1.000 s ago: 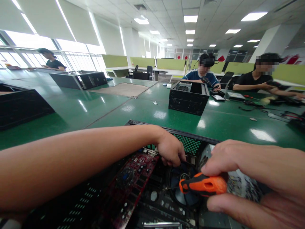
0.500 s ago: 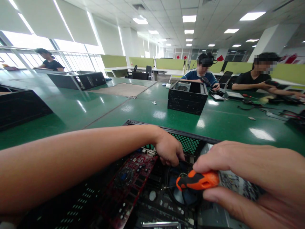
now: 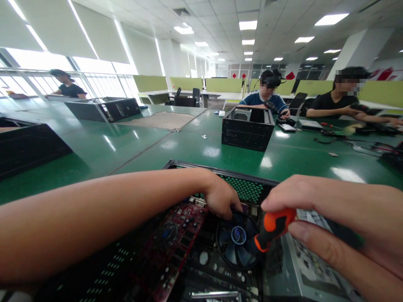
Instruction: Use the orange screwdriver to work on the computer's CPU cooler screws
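A round black CPU cooler fan (image 3: 238,235) with a blue centre label sits inside an open computer case (image 3: 220,171). My left hand (image 3: 223,196) reaches in with curled fingers at the fan's far rim, their tips partly hidden. My right hand (image 3: 317,209) grips an orange and black screwdriver (image 3: 273,228) between thumb and fingers. The screwdriver slants down over the fan's right edge, and its tip is out of sight. Left of the fan stands a red circuit card (image 3: 179,235); to the right is a metal power supply (image 3: 296,260) with a label.
Across the green table (image 3: 151,155) stands another black computer case (image 3: 247,130). More cases lie at the left, one of them a dark case (image 3: 28,144) close by. Two people work at the far right among cables (image 3: 355,144) and parts; another person sits far left.
My right hand has moved the screwdriver rightward and turned it steeper, uncovering the fan's centre. My left hand stays at the fan's far rim. The view has shifted slightly.
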Demonstrator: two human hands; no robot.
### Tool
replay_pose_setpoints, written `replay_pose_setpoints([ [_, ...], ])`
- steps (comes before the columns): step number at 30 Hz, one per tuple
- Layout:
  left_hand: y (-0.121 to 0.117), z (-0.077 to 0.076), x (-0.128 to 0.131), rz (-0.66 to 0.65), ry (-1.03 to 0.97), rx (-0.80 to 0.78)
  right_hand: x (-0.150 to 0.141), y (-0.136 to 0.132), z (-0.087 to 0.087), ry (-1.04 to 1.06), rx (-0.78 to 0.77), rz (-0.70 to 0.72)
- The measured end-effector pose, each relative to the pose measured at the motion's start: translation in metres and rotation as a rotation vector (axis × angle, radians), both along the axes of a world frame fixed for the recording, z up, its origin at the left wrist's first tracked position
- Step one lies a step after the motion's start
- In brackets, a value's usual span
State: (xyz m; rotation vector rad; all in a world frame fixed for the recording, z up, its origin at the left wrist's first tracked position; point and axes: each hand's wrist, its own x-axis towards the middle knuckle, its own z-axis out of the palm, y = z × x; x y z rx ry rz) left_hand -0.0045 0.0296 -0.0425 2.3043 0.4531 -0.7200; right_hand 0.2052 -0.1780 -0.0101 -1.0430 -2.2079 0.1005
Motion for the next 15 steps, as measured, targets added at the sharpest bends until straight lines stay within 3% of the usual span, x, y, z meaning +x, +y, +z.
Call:
replay_pose_setpoints([
  [8,-0.002,0.007,0.006,0.018,0.117,-0.046,0.005,-0.003,0.014,-0.051,-0.061,0.000],
  [15,0.003,0.005,0.005,0.034,0.128,-0.066,0.006,0.002,0.011,-0.127,-0.049,0.043],
])
